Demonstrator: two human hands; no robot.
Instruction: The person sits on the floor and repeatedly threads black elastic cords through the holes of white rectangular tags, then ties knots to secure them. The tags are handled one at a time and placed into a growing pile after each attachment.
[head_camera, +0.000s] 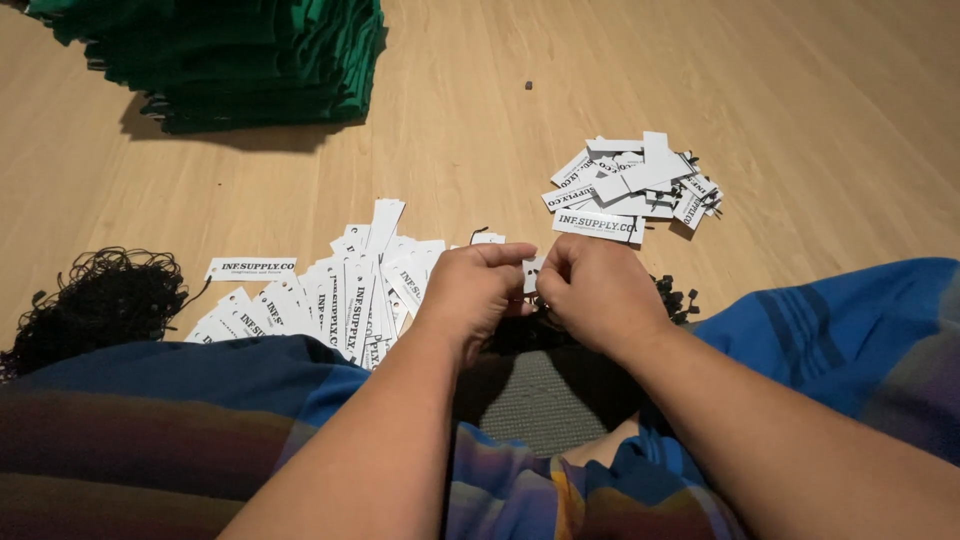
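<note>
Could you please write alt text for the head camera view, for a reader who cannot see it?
Seen from above, a seated person's left hand and right hand together pinch a small white paper tag over a wooden floor. More white tags fan out at left, a second pile lies at right, with black strings and folded green cloth farther left.

matt paper tags (345, 290), smooth wood floor (480, 130)

Dim warm indoor light, soft shadows, sharp centre, wide-angle edge stretch.

Both hands (535, 290) on 1 white tag (532, 272) over wooden floor (450, 130)
</note>
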